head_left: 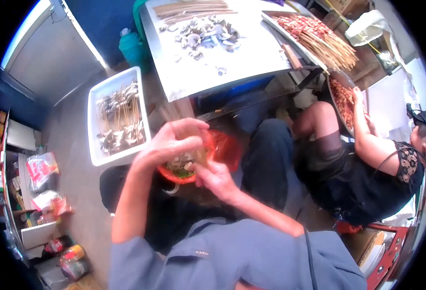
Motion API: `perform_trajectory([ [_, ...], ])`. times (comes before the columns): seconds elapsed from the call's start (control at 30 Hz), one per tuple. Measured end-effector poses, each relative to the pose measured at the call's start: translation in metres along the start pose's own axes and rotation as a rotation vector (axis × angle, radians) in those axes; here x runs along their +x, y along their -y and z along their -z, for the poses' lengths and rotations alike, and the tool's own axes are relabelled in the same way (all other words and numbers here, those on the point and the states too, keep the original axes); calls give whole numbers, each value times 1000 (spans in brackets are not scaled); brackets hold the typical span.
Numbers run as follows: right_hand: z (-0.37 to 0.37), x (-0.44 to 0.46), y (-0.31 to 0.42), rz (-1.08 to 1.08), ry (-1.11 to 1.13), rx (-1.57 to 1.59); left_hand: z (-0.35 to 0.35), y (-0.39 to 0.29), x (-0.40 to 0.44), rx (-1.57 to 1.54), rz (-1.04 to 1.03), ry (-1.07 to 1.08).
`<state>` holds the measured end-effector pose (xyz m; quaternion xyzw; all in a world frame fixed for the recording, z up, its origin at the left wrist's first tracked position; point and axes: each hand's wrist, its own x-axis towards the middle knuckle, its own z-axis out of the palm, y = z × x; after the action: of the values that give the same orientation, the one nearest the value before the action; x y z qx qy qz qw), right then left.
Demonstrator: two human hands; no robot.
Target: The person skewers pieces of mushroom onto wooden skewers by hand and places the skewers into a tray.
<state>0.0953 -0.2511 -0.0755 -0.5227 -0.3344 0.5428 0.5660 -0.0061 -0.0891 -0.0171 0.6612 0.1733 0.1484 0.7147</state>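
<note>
My left hand (179,141) is curled in front of me, its fingers wrapped round a bundle of thin bamboo skewers (178,110) whose upper ends are smeared by motion. Just below and to the right, my right hand (218,180) is closed at the lower end of the bundle. Beneath both hands is an orange-red bowl (164,175) holding pale mushroom pieces and something green, partly hidden by my hands. A red plastic bag or liner (230,151) lies against its right side. Left of my left hand, a white tray (93,121) carries mushroom skewers in two rows.
A white table (193,79) ahead bears loose mushroom pieces (208,36) and wooden skewers (193,8). A tray of meat skewers (319,38) sits at its right. Beyond, a seated person (358,169) has both hands at a bowl of meat (343,101). Cluttered shelves stand left.
</note>
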Motion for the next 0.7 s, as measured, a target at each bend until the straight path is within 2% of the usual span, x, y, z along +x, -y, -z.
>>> perform_trajectory([
  [0.03,-6,3,2,34,1,-20,-7,-5,2,-223,133,4],
  [0.07,-10,8,6,69,3,-38,-6,-2,7,-102,107,7],
  [0.13,-10,17,16,35,27,19,-8,-10,10,-116,-5,-113],
  [0.23,-6,37,28,140,47,-127,0,-19,14,-187,-162,-354],
  [0.33,-8,54,44,201,74,-218,14,-22,16,-270,-209,-520],
  [0.4,-10,65,52,193,97,-228,22,-22,18,-281,-243,-558],
  [0.5,-11,90,45,401,116,-314,34,-23,22,-282,-281,-634],
  [0.6,-6,107,54,302,100,-297,38,-25,29,-301,-358,-700],
  [0.67,0,119,64,317,30,-242,37,-25,39,-488,-372,-802],
  [0.7,6,124,70,308,13,-233,38,-25,42,-487,-368,-794],
])
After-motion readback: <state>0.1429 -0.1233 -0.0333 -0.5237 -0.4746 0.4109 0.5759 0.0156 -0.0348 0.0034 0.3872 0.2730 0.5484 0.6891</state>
